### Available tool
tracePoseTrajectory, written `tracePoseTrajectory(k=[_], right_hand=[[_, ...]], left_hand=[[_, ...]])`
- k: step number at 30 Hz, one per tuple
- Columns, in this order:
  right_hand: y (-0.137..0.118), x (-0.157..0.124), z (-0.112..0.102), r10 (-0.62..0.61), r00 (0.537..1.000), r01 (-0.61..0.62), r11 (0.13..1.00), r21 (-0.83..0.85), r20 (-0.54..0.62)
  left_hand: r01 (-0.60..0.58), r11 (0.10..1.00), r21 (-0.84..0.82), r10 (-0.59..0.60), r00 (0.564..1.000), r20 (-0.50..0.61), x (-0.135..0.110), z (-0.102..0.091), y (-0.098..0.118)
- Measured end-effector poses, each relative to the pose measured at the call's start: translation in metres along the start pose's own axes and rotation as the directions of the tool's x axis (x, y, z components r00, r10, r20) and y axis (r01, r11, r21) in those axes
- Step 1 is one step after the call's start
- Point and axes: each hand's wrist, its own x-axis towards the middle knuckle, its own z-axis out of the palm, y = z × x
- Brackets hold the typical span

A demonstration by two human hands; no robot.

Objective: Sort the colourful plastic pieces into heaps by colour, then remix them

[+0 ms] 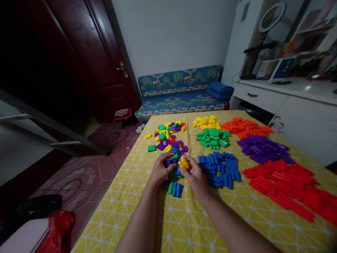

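My right hand (196, 173) pinches yellow ribbed plastic toy blocks (183, 162) between thumb and fingers, just above the table. Opposite it, my left hand (161, 169) curls over the mixed pile, its fingers and thumb around purple and blue pieces; exactly what it grips is hidden. The mixed pile (171, 139) of purple, green, yellow, blue and orange blocks runs from beneath my hands toward the far edge. Close below my hands lie blue blocks (176, 189) beside a green block (170, 188).
Sorted heaps lie on the right: blue (219, 168), green (212, 138), yellow (206, 122), orange (244, 127), purple (263, 149) and red (289, 186). All rest on a yellow patterned tablecloth (126, 218). Beyond it stand a blue sofa (179, 89) and a white cabinet (302, 119).
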Motion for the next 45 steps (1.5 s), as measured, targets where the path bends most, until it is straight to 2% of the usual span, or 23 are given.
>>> tracePoseTrajectory(k=[4,8,10,11,13,15,17,19,20,23,26,29,32,35,37,41,45], right_hand=[[0.010,0.011,-0.007,0.024,0.996,-0.018,0.997,-0.071,0.085],[0.006,0.052,-0.028,-0.011,0.984,0.072,0.935,-0.347,0.176],[-0.007,0.085,-0.043,-0.077,0.988,0.136,0.841,-0.523,0.132],[-0.015,0.103,-0.051,-0.116,0.990,0.140,0.786,-0.603,0.078],[-0.030,0.136,-0.066,-0.170,0.985,0.113,0.731,-0.673,-0.020],[-0.040,0.160,-0.078,-0.214,0.969,0.078,0.733,-0.675,-0.121],[-0.040,0.169,-0.084,-0.253,0.947,0.067,0.758,-0.649,-0.198],[-0.028,0.158,-0.082,-0.264,0.943,0.089,0.788,-0.610,-0.203],[-0.020,0.146,-0.078,-0.258,0.951,0.111,0.797,-0.594,-0.169],[0.003,0.092,-0.056,-0.212,0.977,0.186,0.787,-0.588,0.024],[0.012,0.035,-0.029,-0.170,0.962,0.271,0.691,-0.670,0.214],[0.009,0.000,-0.006,-0.119,0.938,0.333,0.560,-0.759,0.325],[0.004,-0.010,0.008,-0.073,0.924,0.366,0.455,-0.812,0.375],[0.004,-0.006,0.013,-0.116,0.922,0.384,0.374,-0.844,0.369],[0.005,-0.002,0.013,-0.159,0.923,0.384,0.360,-0.850,0.350],[0.006,0.001,0.012,-0.215,0.924,0.380,0.428,-0.820,0.315],[0.001,0.000,0.007,-0.247,0.922,0.386,0.595,-0.705,0.297]], left_hand=[[0.131,0.991,0.008,-0.131,0.991,-0.020,0.002,0.001,-0.007],[0.133,0.990,-0.053,-0.136,0.990,-0.040,0.003,0.001,-0.010],[0.135,0.989,-0.053,-0.138,0.988,-0.064,0.003,0.001,-0.010],[0.139,0.989,-0.049,-0.142,0.987,-0.074,0.002,0.002,-0.010],[0.146,0.988,-0.044,-0.150,0.985,-0.085,0.002,0.002,-0.010],[0.150,0.988,-0.039,-0.153,0.984,-0.093,0.002,0.002,-0.011],[0.150,0.988,-0.038,-0.153,0.983,-0.098,0.002,0.002,-0.014],[0.151,0.988,-0.043,-0.154,0.984,-0.094,0.003,0.003,-0.016],[0.150,0.988,-0.047,-0.154,0.984,-0.094,0.003,0.004,-0.017],[0.160,0.985,-0.070,-0.167,0.979,-0.114,0.004,0.004,-0.019],[0.184,0.977,-0.108,-0.198,0.971,-0.136,0.004,0.004,-0.017],[0.176,0.973,-0.147,-0.196,0.971,-0.137,0.004,0.001,-0.015],[0.185,0.958,-0.219,-0.218,0.967,-0.134,0.004,-0.002,-0.015],[0.214,0.912,-0.349,-0.275,0.952,-0.134,0.004,-0.002,-0.015],[0.226,0.881,-0.416,-0.300,0.946,-0.122,0.004,-0.002,-0.014],[0.257,0.867,-0.428,-0.327,0.940,-0.097,0.002,-0.002,-0.007],[0.243,0.852,-0.463,-0.336,0.933,-0.128,0.001,-0.002,-0.003]])
